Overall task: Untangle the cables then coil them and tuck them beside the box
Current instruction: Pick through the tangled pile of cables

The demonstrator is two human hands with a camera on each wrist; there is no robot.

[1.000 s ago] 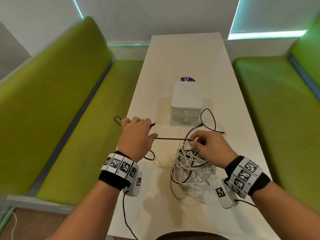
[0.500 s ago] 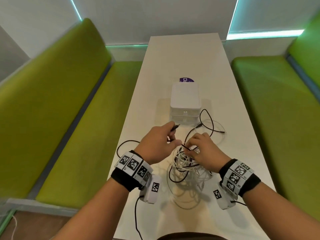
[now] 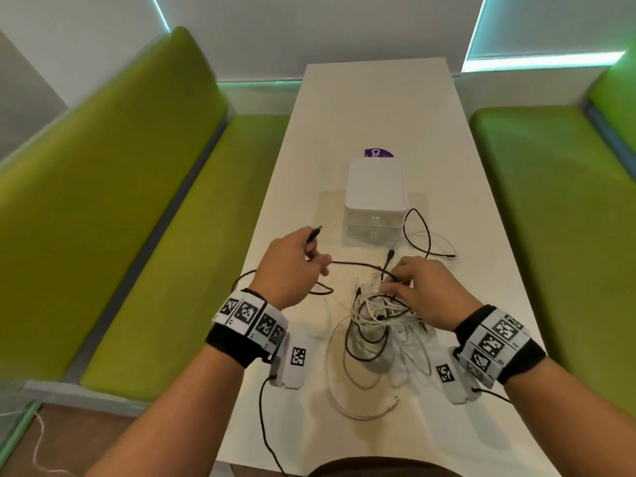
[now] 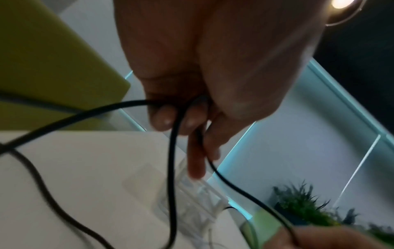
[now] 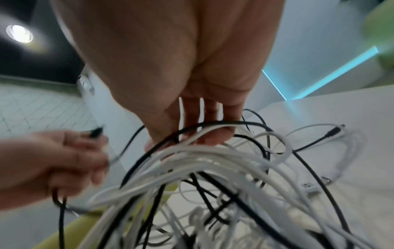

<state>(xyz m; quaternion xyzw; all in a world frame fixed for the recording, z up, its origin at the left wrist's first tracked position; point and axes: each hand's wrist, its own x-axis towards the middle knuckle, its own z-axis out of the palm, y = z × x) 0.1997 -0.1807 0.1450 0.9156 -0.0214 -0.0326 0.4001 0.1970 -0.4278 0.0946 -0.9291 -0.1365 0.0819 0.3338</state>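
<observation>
A tangle of white and black cables (image 3: 375, 315) is lifted off the white table (image 3: 375, 108), in front of the white box (image 3: 373, 194). My right hand (image 3: 392, 284) holds the top of the tangle, its fingers hooked under several strands (image 5: 213, 151). My left hand (image 3: 318, 261) is left of it and grips a black cable (image 3: 354, 263) that runs across to the tangle. That cable's plug (image 3: 315, 234) sticks out past the left knuckles. In the left wrist view the fingers curl round two runs of the black cable (image 4: 172, 151).
A purple sticker (image 3: 378, 153) lies behind the box. More loops of black and white cable (image 3: 426, 242) lie right of the box. A white cable end (image 3: 392, 404) trails toward me. Green benches (image 3: 137, 201) flank the table on both sides.
Half a second ago my hands met over the tangle. My left hand has since moved left and away, drawing a length of black cable out. My right hand stays on the tangle.
</observation>
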